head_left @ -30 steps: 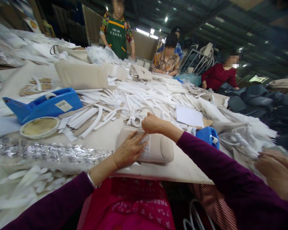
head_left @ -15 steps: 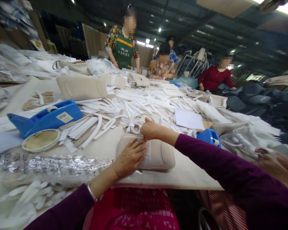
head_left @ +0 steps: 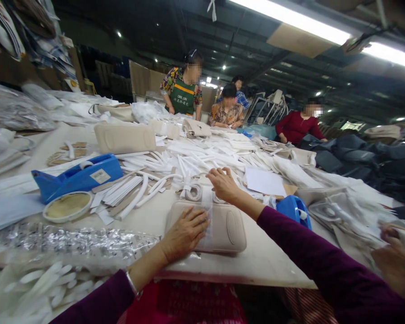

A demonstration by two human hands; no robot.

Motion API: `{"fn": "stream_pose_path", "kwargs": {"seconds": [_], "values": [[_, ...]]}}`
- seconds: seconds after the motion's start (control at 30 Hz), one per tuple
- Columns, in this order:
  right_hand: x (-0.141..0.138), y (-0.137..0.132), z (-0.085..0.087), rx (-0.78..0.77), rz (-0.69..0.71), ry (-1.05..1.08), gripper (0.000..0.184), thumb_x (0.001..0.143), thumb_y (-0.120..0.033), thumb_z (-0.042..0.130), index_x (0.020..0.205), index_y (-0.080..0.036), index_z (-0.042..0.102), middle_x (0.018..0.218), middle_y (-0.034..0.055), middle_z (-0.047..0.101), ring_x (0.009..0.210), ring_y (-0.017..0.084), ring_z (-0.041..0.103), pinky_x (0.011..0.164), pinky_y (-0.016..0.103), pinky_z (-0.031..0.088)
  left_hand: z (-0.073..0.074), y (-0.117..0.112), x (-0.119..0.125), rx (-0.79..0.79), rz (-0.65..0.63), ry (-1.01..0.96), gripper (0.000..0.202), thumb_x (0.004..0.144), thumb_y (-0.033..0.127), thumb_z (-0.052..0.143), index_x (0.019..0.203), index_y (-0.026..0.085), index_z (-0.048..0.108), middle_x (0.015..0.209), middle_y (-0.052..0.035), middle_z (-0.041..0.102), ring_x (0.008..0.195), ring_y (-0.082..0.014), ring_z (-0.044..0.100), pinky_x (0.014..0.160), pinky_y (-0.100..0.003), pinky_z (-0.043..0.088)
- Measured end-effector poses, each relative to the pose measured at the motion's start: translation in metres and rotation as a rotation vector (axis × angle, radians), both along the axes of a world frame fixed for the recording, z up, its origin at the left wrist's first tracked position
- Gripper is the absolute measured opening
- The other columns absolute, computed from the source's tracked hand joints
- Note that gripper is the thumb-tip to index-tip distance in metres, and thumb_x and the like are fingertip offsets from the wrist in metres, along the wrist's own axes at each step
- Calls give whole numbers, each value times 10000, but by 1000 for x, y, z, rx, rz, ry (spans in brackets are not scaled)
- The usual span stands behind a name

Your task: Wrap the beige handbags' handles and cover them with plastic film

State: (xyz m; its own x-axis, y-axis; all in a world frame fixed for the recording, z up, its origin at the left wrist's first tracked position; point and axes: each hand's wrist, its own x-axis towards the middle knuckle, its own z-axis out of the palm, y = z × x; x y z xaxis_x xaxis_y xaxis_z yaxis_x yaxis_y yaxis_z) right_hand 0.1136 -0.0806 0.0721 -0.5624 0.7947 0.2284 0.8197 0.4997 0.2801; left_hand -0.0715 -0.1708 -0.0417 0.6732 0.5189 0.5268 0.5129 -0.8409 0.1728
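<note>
A beige handbag (head_left: 222, 227) lies flat at the table's front edge, with a translucent white strip (head_left: 207, 220) wrapped around its middle. My left hand (head_left: 185, 231) rests on the bag's left half, palm down, fingers stretched out and touching the strip. Behind the bag sits a coiled white strap (head_left: 193, 192) with a metal clasp at its left; the strip runs up beside it. My right hand (head_left: 224, 184) hovers over the bag's far edge, right of the coil. Its fingers are lifted and apart, and I see nothing in them.
Left of the bag are a blue tape dispenser (head_left: 79, 175), a round shallow lid (head_left: 67, 207) and paper strips (head_left: 121, 191). Another blue dispenser (head_left: 293, 210) stands at right. A co-worker's hand (head_left: 394, 252) works at the right edge; several people stand or sit beyond the table.
My right hand has come off the strap and strip, moving slightly right, and its fingers have spread. My left hand stays on the bag. The view has tilted upward.
</note>
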Motion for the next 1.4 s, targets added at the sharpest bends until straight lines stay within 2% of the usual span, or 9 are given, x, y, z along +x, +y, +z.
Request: {"fn": "stream_pose_path", "kwargs": {"seconds": [0.13,0.3,0.43,0.5,0.73,0.9,1.07,1.27,1.4], "values": [[16,-25,-21,119,-56,415,249,883,-67,503,1041,-198,643,1071,66,633,1038,218,531,950,379,271,0,0,0,11,-6,-8,348,950,261,490,1288,205,553,1382,-78,549,1316,-242,428,1158,-486,228],[29,-29,-36,-42,-150,552,267,883,-72,484,968,-212,695,1035,51,656,1014,220,533,910,374,303,-2,0,0,27,10,-6,341,945,265,504,1276,200,555,1374,-75,556,1317,-238,423,1163,-473,213],[22,2,-22,-303,-203,425,198,870,-144,572,955,-241,723,1099,40,668,1077,245,517,901,384,315,-1,0,0,21,9,3,333,943,261,502,1266,200,563,1389,-82,541,1324,-245,416,1162,-480,207],[15,15,-18,-361,-220,335,136,828,-170,655,918,-233,735,1075,50,680,1082,268,514,910,410,299,-1,0,0,9,9,6,343,941,258,505,1276,207,557,1387,-78,543,1320,-245,420,1159,-481,210],[-1,17,-20,-402,-152,282,124,753,-149,742,852,-225,739,1016,41,684,1050,255,525,899,406,271,0,0,0,-32,2,4,352,942,263,506,1287,208,548,1393,-59,543,1330,-239,410,1163,-477,197],[10,5,-23,-375,-77,388,61,752,-169,746,776,-221,724,928,23,663,981,221,541,877,382,277,-1,1,0,-48,-10,-4,348,954,259,481,1291,193,541,1389,-73,547,1334,-249,402,1161,-484,188],[20,4,-24,-302,-114,433,139,762,-84,702,783,-218,730,946,31,657,977,220,533,890,389,276,-2,1,0,-45,-2,7,367,948,254,493,1310,197,520,1396,-67,538,1338,-243,393,1165,-477,178],[11,20,-18,-486,212,180,191,762,-51,702,832,-224,738,945,38,610,1004,213,493,903,372,273,-1,1,0,-40,1,2,373,943,250,501,1313,208,524,1388,-65,546,1336,-234,401,1163,-474,190],[0,31,-9,-622,311,-34,209,749,-34,689,857,-210,721,938,45,579,1017,225,474,877,355,283,-2,1,0,-28,7,-7,377,937,253,513,1310,207,533,1377,-74,555,1323,-237,421,1164,-481,202]]}}
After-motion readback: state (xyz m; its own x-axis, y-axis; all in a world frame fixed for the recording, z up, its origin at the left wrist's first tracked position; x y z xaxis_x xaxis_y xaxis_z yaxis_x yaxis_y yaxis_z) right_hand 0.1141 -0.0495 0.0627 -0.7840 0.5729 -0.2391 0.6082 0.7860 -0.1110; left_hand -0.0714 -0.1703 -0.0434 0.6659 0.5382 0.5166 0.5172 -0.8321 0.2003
